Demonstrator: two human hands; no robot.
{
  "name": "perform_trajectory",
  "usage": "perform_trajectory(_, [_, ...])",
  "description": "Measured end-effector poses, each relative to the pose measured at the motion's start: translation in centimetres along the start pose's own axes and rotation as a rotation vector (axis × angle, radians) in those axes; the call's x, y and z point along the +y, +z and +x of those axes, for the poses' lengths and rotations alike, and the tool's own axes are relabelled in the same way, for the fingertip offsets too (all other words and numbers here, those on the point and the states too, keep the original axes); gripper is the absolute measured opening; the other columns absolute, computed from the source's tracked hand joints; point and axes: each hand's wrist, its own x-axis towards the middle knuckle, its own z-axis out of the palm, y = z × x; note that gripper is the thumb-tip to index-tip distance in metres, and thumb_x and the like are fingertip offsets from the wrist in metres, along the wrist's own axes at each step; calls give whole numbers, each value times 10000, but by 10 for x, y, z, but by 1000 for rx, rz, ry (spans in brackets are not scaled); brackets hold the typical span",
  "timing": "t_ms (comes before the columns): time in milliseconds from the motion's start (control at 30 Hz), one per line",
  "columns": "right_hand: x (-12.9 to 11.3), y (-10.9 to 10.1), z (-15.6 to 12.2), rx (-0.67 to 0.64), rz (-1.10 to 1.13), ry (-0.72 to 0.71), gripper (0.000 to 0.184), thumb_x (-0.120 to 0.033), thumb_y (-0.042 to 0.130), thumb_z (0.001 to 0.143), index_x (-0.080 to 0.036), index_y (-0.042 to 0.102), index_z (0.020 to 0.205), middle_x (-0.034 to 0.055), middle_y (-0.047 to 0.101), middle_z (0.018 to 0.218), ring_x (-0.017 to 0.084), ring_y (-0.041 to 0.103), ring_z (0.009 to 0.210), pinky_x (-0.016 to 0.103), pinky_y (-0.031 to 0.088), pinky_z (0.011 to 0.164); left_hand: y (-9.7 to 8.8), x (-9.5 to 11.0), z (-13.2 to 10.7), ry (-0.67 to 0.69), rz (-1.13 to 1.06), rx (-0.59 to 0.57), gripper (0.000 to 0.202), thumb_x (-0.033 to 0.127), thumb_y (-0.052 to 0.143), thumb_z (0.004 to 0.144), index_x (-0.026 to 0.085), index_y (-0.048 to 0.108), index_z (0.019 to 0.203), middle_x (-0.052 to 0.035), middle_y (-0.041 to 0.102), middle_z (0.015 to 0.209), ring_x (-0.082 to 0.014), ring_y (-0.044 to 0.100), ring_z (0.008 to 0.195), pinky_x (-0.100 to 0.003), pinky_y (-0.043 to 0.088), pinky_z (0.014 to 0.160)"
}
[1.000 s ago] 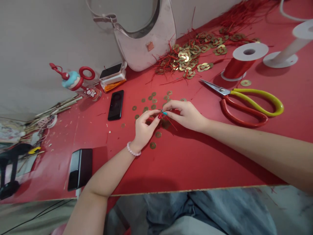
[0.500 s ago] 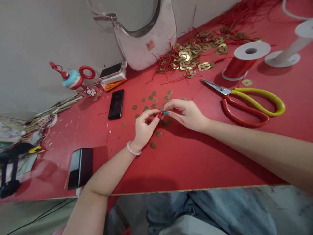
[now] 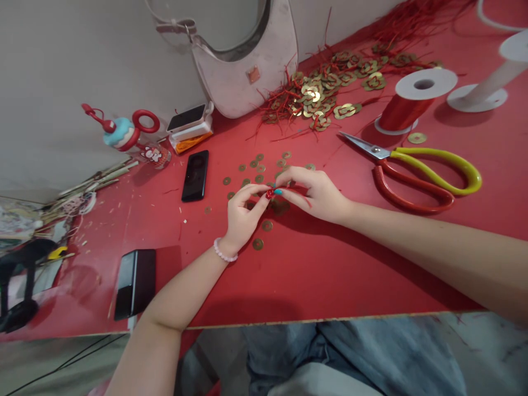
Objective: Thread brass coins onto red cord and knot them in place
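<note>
Over the middle of the red table (image 3: 313, 275), my left hand (image 3: 243, 214) and my right hand (image 3: 317, 192) meet fingertip to fingertip. Both are pinched on a thin red cord (image 3: 299, 199) with small brass coins (image 3: 280, 206) at the spot where the fingers touch. A pink bead bracelet sits on my left wrist. Several loose brass coins (image 3: 258, 168) lie scattered just beyond and below the hands.
Large scissors (image 3: 416, 173) with yellow and red handles lie to the right. A red ribbon spool (image 3: 406, 102), a heap of corded coins (image 3: 330, 91), a white handbag (image 3: 243, 66), a black phone (image 3: 195, 176) and a dark box (image 3: 134, 283) surround the hands.
The hands stay together at the same spot; the fingers shift slightly on the cord and the loose end of the cord has moved a little.
</note>
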Motion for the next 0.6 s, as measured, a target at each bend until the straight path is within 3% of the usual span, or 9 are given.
perform_trajectory(167, [-2,-2,0,31,-30,-51,95,-222,494,824,-184,581,810,41,627,787,149,555,761,305,461,731,0,2,-1,-15,24,-63,124,284,614,782,196,674,845,-49,660,842,-153,607,806,-286,484,749])
perform_trajectory(300, [-6,-1,0,101,34,36,76,-206,504,801,-181,573,785,28,607,764,130,554,717,279,461,694,0,1,-1,16,19,-118,112,265,606,790,200,670,855,-48,655,846,-142,601,788,-281,482,735])
perform_trajectory(467, [-2,2,3,210,193,203,38,-195,534,759,-166,550,779,-9,570,676,95,527,602,231,440,572,0,-1,1,131,-29,-162,84,239,617,783,207,668,842,-43,642,896,-146,595,876,-309,476,818])
perform_trajectory(600, [2,2,4,138,181,209,24,-158,537,735,-162,552,753,-11,573,655,93,526,595,227,437,573,-1,-2,1,153,-119,-130,82,231,627,781,227,673,850,-37,640,1007,-155,592,970,-345,463,888])
